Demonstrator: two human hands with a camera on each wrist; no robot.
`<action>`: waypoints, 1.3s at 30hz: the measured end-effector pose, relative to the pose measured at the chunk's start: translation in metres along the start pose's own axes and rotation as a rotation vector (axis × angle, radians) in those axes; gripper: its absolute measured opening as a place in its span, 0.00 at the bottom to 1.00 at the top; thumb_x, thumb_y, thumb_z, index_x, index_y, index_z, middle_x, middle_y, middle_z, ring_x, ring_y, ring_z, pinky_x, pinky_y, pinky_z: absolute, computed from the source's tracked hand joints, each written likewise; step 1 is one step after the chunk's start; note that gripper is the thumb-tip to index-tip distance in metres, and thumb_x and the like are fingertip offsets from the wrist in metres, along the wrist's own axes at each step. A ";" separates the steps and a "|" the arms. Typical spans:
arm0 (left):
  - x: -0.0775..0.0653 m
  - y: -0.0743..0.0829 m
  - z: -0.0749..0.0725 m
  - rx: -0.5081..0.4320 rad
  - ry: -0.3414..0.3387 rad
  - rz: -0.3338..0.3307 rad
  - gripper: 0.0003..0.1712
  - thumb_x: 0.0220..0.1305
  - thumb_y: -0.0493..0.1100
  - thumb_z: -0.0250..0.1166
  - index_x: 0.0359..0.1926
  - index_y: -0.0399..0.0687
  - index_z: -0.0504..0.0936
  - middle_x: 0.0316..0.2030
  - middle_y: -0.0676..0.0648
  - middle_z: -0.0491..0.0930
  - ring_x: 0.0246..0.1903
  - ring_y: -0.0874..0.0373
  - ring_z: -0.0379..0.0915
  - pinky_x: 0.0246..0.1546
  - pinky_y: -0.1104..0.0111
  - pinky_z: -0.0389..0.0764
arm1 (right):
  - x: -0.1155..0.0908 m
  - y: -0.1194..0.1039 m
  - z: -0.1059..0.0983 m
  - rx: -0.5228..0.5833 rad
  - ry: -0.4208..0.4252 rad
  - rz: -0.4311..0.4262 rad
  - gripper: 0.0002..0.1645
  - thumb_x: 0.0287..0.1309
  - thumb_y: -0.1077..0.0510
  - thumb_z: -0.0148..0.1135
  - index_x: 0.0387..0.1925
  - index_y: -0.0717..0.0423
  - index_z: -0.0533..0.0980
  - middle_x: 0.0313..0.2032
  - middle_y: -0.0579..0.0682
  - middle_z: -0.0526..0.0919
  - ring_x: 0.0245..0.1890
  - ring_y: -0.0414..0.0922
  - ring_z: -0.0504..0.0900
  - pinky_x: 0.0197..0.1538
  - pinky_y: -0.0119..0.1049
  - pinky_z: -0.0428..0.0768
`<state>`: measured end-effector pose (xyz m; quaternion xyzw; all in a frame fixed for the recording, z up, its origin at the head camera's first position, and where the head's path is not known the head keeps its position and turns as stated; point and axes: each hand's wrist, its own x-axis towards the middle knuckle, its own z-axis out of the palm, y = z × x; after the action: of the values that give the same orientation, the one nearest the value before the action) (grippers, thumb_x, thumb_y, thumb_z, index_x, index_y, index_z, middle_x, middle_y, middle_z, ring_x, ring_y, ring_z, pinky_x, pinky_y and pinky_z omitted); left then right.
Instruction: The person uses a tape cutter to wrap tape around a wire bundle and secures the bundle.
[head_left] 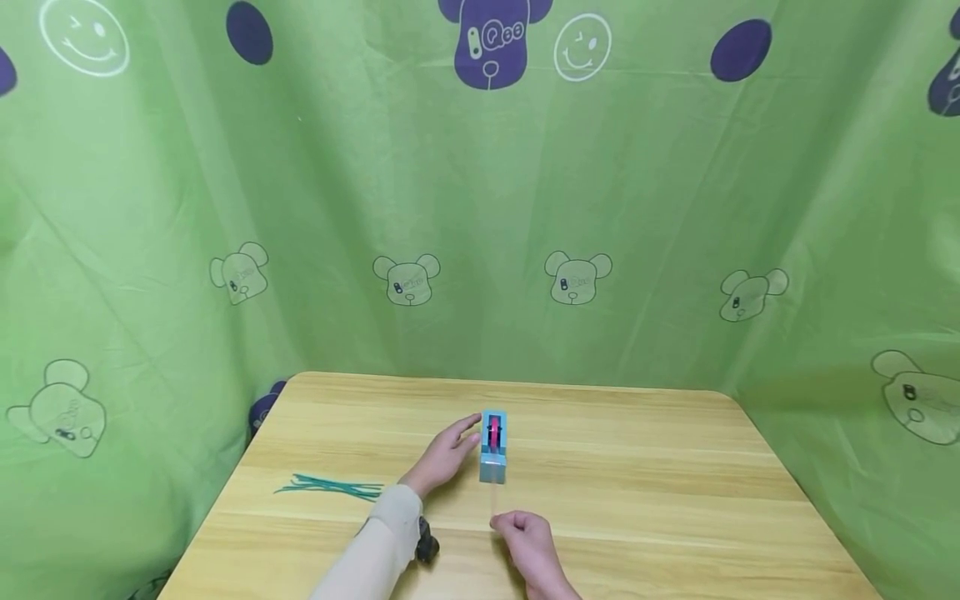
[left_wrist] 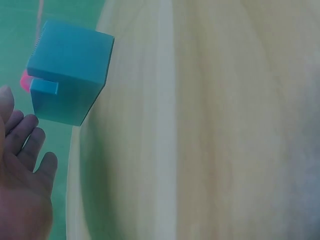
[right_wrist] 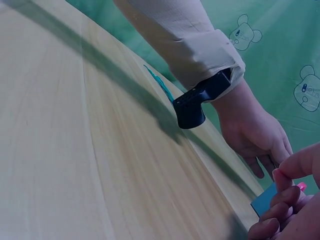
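A blue tape dispenser (head_left: pixel 492 472) with a pink roll core (head_left: pixel 494 432) stands on the wooden table. My left hand (head_left: pixel 442 458) is at the dispenser's left side with its fingers stretched out. In the left wrist view the fingers of that hand (left_wrist: pixel 25 175) look straight and hold nothing; whether they touch the blue body (left_wrist: pixel 72 55) I cannot tell. From the front of the dispenser a clear strip of tape (head_left: pixel 494 498) runs toward me. Its free end is pinched between the thumb and curled index finger of my right hand (head_left: pixel 531 548).
Several thin teal stems (head_left: pixel 330 485) lie in a loose bunch left of my left forearm. A black wrist camera (head_left: pixel 427 542) sits under the left cuff. Behind the table (head_left: pixel 637 467) hangs a green curtain (head_left: pixel 480 192) with printed bears.
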<state>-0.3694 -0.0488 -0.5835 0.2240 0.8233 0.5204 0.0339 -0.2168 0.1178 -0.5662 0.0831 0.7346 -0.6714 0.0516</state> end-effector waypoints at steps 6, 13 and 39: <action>-0.005 0.000 -0.004 0.005 -0.005 0.017 0.29 0.78 0.51 0.49 0.74 0.50 0.61 0.72 0.48 0.62 0.70 0.48 0.56 0.68 0.50 0.59 | 0.000 0.002 0.000 0.000 0.004 -0.020 0.12 0.62 0.59 0.62 0.32 0.67 0.79 0.25 0.45 0.72 0.24 0.40 0.67 0.27 0.29 0.67; -0.009 0.001 -0.007 -0.017 -0.008 0.015 0.29 0.77 0.52 0.50 0.74 0.47 0.62 0.71 0.50 0.63 0.70 0.49 0.57 0.67 0.51 0.60 | 0.000 0.003 0.000 -0.003 0.011 -0.002 0.11 0.62 0.59 0.63 0.32 0.65 0.80 0.24 0.44 0.71 0.23 0.39 0.66 0.27 0.29 0.67; -0.031 0.014 -0.031 0.038 0.013 0.011 0.32 0.72 0.56 0.57 0.73 0.55 0.63 0.68 0.57 0.67 0.69 0.54 0.59 0.67 0.49 0.58 | -0.002 0.002 -0.001 0.042 0.006 0.034 0.13 0.63 0.58 0.62 0.33 0.67 0.80 0.18 0.40 0.67 0.14 0.34 0.59 0.17 0.25 0.60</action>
<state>-0.3458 -0.0825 -0.5622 0.2257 0.8320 0.5063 0.0217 -0.2149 0.1184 -0.5679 0.0989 0.7191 -0.6853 0.0592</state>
